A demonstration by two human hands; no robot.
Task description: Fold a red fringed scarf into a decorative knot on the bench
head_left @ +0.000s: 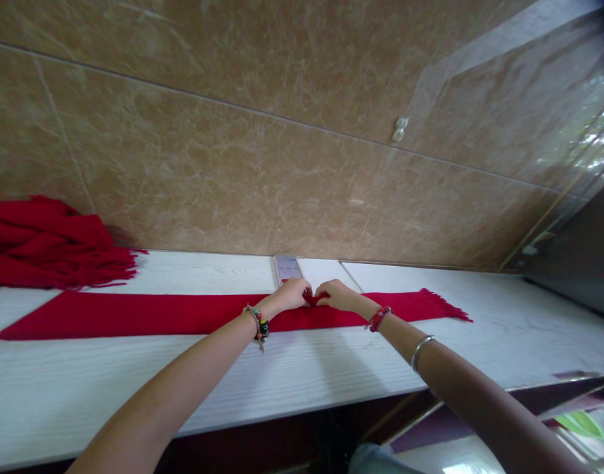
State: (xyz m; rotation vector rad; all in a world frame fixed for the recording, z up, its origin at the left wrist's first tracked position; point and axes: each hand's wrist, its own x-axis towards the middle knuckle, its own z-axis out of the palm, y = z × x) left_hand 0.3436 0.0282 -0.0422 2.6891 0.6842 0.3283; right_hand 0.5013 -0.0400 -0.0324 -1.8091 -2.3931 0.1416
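Note:
A long red scarf (pixel 149 315) lies stretched flat across the white wood-grain tabletop, its fringed end to the right. My left hand (pixel 291 295) and my right hand (pixel 337 296) meet near the scarf's middle, at its far edge. Between them a small bit of the red cloth is pinched up, fingers of both hands closed on it. A beaded bracelet circles my left wrist. On the right arm are a red braided band and a silver bangle. Just behind my left hand lies a phone (pixel 288 267), partly covered by the hand.
A heap of red fringed cloth (pixel 45 243) sits at the far left. Brown marble-look tiles (pixel 233 171) rise behind the table (pixel 223 388). A dark panel (pixel 578 250) stands at the right end. Below the front edge at right is a green object (pixel 581 424).

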